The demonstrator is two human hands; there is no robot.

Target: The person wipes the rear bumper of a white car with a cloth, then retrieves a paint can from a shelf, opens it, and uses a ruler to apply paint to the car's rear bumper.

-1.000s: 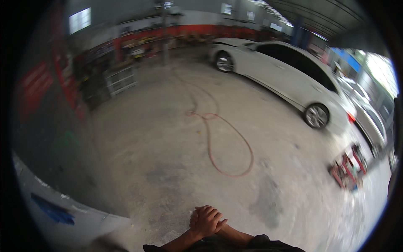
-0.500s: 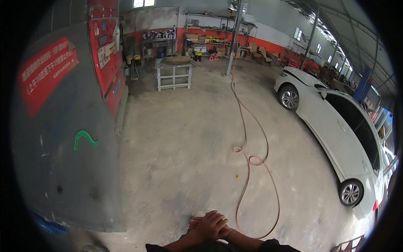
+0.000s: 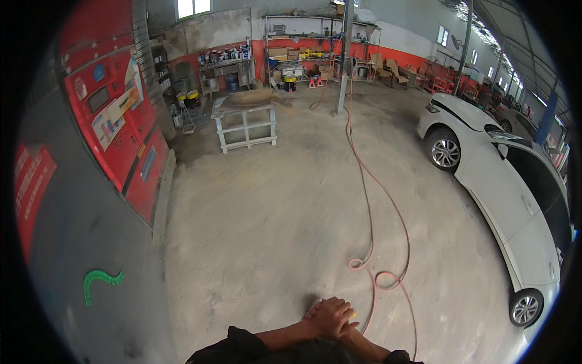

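My two hands are clasped together low in the view, in front of my body. My left hand [image 3: 333, 315] lies on top, its fingers wrapped over the right. Beneath it, my right hand [image 3: 311, 310] is mostly covered; only a little of it shows at the left side, looking curled closed. Whatever may be inside it is hidden. Dark sleeves end at both forearms. Just past the fingers, a small yellow bit [image 3: 354, 315] shows on the concrete floor [image 3: 260, 242].
A pinkish hose [image 3: 407, 242] loops along the floor to a post [image 3: 344, 79]. At right stands a white car [image 3: 497, 182]. A red cabinet [image 3: 115, 121] and a grey panel [image 3: 66, 242] line the left. Ahead are a low white-framed table [image 3: 247, 126] and loaded shelves [image 3: 315, 54].
The white-framed table, post and car look nearer, and the hose loops sit lower in view. My clasped hands have shifted right in the picture and stay together.
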